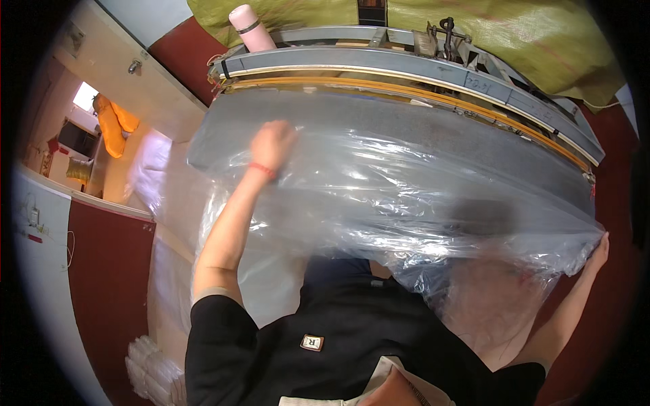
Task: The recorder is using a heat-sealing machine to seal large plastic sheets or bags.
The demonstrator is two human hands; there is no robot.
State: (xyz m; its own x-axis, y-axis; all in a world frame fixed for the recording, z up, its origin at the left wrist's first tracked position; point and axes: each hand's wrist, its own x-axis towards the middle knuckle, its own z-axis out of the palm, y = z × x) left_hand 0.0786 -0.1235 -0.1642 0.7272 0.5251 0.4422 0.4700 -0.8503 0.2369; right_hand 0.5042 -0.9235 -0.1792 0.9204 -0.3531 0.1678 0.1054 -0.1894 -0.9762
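Note:
A wide sheet of clear plastic film [379, 183] lies in shiny wrinkles over a grey work surface [325, 108] and hangs down over its near edge. My left hand [273, 145], with a red band at the wrist, is over the left part of the film. Motion smears its fingers, so their pose is unclear. At the far right my right hand [599, 252] is closed on the film's right corner, beside the end of the work surface. From that hand the film stretches back to the left in long creases.
Behind the work surface runs a metal frame [352, 57] with an orange strip [420, 95] and a clamp-like fitting [447, 37]. A pink bottle [250, 27] stands at its left end. Folded plastic [154, 369] lies low at left, below an open doorway.

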